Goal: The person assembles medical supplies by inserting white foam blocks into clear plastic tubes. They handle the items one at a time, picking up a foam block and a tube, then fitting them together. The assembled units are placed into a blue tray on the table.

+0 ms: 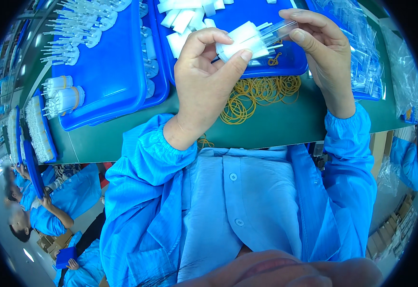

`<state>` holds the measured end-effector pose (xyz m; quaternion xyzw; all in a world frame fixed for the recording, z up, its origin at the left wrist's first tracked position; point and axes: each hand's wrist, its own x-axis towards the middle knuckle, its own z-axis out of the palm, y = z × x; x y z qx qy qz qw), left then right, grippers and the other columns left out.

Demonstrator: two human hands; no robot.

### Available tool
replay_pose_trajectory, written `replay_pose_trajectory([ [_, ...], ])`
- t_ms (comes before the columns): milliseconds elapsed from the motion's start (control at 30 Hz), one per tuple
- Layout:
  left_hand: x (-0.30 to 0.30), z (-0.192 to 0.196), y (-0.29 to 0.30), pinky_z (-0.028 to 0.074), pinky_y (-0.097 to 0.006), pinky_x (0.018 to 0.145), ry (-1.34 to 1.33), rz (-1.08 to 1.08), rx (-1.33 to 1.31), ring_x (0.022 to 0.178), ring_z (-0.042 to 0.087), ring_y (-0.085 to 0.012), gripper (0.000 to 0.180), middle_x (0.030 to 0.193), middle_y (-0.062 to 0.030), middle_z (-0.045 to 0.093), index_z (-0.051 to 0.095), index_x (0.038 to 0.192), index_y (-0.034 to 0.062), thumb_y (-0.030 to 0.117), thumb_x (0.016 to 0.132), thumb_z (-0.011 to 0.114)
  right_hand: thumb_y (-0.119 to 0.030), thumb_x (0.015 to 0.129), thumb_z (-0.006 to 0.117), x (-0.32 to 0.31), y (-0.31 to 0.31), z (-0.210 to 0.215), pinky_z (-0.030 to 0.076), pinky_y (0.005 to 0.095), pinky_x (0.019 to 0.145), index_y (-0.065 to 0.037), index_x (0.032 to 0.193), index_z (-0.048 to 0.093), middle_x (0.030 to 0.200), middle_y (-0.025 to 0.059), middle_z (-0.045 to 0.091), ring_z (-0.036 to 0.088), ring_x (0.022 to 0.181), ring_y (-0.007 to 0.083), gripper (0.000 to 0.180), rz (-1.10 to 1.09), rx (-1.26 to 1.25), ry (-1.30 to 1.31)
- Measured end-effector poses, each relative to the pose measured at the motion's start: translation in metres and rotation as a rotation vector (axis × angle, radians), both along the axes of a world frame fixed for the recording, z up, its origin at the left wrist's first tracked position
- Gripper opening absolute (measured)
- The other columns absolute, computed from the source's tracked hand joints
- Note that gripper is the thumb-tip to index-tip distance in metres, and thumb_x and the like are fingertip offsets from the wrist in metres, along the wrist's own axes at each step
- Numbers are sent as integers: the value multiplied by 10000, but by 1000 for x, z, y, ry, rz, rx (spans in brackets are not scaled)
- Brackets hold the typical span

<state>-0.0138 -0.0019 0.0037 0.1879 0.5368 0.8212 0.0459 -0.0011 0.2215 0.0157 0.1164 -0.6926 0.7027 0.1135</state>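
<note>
My left hand [201, 71] is closed round a bundle of white plastic parts [242, 40] with thin white sticks pointing right. Between the thumb and fingers of my right hand [328, 52] is a clear plastic tube [279, 31]. The tube lies at the tips of the sticks; whether it covers any of them I cannot tell. Both hands are above the near edge of a blue tray [285, 62], which holds white blocks [180, 21]. Below it, yellow rubber bands [261, 93] are heaped on the green table [156, 138].
At the left, a blue tray [108, 67] carries rows of white stick parts [82, 28] and banded bundles [65, 95]. Clear plastic pieces [362, 57] fill a tray at the right, beside plastic bags [405, 67]. Co-workers in blue [60, 205] are at lower left.
</note>
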Motion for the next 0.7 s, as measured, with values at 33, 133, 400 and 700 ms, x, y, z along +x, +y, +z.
replay_pose_trajectory([
  [33,0,-1,0,553,-250,828,-8,-6,7,1028,594,-147,270,1087,-68,513,504,1047,17,-72,854,670,-69,903,648,0,0,1,535,340,905,13,1169,609,1153,175,651,662,1003,216,282,-1,-2,8],
  [133,1,-3,1,537,-246,807,-37,-28,33,1016,595,-143,258,1056,-63,526,503,1029,24,-57,858,679,-55,909,634,1,0,5,528,337,918,2,1142,627,1160,178,653,659,1016,214,240,-20,-46,-101],
  [400,4,-8,4,496,-245,822,-76,-28,61,970,591,-124,213,1027,-53,530,528,964,21,-41,853,699,-86,902,657,0,-10,6,537,291,836,9,1116,620,1121,168,661,661,941,182,236,-115,146,62],
  [700,7,-7,5,486,-242,817,-177,-32,35,958,576,-110,176,1018,-44,518,553,934,13,-55,849,691,-14,853,701,2,-17,19,517,288,870,41,1063,636,1105,163,658,636,977,174,226,-80,6,-45],
])
